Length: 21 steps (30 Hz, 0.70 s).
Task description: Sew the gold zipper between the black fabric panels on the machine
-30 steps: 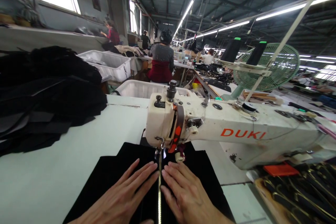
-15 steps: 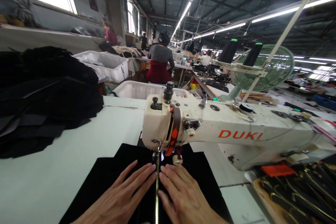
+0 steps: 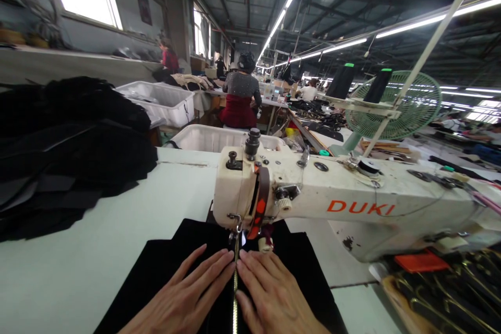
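At the bottom centre of the frame, the black fabric (image 3: 172, 266) lies flat under the sewing machine (image 3: 274, 193), left hand (image 3: 183, 297) and right hand (image 3: 274, 297) spread open, pressing either side of the zipper (image 3: 235, 292). Soft, limp cloth, probably slippery; best held flat-palmed beside the seam.

Bare table (image 3: 117, 229) lies open to the left, between the black cloth (image 3: 176, 255) and the dark fabric pile (image 3: 66, 151). Ahead, the machine head (image 3: 242, 193) hangs low over the zip (image 3: 235, 292). The machine arm (image 3: 371, 203) walls off the right; beyond it, what looks like stacked zips (image 3: 442, 292) crowd the corner.
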Each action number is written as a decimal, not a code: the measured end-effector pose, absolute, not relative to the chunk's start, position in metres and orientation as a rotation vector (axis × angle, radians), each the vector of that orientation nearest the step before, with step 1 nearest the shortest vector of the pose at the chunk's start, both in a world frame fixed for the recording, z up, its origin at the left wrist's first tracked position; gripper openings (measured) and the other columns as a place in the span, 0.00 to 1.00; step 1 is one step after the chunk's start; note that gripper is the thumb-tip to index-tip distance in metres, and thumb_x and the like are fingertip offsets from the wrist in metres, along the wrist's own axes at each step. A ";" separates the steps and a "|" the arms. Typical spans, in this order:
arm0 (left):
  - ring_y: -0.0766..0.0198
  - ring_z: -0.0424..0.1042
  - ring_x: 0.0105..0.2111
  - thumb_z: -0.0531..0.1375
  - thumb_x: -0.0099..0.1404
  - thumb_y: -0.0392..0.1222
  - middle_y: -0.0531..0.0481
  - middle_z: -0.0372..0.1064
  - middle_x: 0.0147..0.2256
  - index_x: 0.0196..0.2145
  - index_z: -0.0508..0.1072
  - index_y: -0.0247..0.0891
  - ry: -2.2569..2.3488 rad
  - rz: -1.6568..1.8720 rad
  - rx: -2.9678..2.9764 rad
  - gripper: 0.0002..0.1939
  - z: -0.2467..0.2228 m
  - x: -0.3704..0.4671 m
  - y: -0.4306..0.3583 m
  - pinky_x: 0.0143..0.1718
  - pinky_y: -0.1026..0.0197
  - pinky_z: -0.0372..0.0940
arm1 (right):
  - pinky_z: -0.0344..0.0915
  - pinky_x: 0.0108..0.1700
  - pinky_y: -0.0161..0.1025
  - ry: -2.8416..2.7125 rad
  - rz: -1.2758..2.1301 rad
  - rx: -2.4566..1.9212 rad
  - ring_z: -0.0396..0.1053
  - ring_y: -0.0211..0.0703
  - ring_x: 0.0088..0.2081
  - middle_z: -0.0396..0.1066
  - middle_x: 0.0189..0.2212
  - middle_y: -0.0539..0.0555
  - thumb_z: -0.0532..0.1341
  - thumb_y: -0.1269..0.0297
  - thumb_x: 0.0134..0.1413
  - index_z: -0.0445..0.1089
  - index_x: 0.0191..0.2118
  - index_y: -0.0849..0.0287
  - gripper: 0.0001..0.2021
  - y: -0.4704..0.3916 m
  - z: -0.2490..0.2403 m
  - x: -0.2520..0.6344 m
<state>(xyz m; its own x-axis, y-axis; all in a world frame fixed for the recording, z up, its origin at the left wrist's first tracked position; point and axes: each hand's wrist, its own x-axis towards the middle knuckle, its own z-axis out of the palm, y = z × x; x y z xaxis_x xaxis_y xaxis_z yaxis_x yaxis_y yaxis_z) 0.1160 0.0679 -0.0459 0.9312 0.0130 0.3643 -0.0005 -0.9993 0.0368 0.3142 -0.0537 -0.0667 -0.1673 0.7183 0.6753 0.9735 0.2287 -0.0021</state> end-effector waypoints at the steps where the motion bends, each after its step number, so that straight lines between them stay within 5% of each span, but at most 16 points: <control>1: 0.49 0.61 0.62 0.63 0.62 0.43 0.41 0.54 0.66 0.72 0.42 0.37 0.021 0.573 3.062 0.48 -0.045 0.117 0.069 0.63 0.46 0.54 | 0.66 0.62 0.38 -1.936 -0.618 -1.538 0.75 0.42 0.50 0.77 0.50 0.53 0.57 0.60 0.67 0.73 0.52 0.61 0.15 -0.052 -0.066 0.314; 12: 0.38 0.65 0.58 0.67 0.57 0.46 0.38 0.58 0.63 0.67 0.56 0.35 0.176 0.566 3.187 0.45 -0.042 0.124 0.078 0.47 0.47 0.72 | 0.65 0.63 0.42 -1.939 -0.574 -1.543 0.77 0.43 0.48 0.77 0.49 0.55 0.50 0.64 0.71 0.72 0.53 0.62 0.17 -0.042 -0.054 0.323; 21: 0.34 0.57 0.62 0.66 0.59 0.45 0.40 0.52 0.66 0.71 0.46 0.42 0.242 0.401 3.038 0.49 -0.049 0.119 0.079 0.50 0.40 0.69 | 0.66 0.62 0.42 -1.950 -0.567 -1.495 0.76 0.44 0.50 0.77 0.48 0.58 0.54 0.65 0.68 0.71 0.54 0.64 0.16 -0.040 -0.053 0.323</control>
<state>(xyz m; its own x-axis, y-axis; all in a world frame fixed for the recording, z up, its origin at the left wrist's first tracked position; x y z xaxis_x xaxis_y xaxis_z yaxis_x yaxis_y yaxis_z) 0.1186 0.0794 -0.0491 0.9536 0.1645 0.2522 0.1468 -0.9853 0.0876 0.3232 -0.0397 -0.0525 -0.1765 0.7012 0.6907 0.9622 0.2707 -0.0290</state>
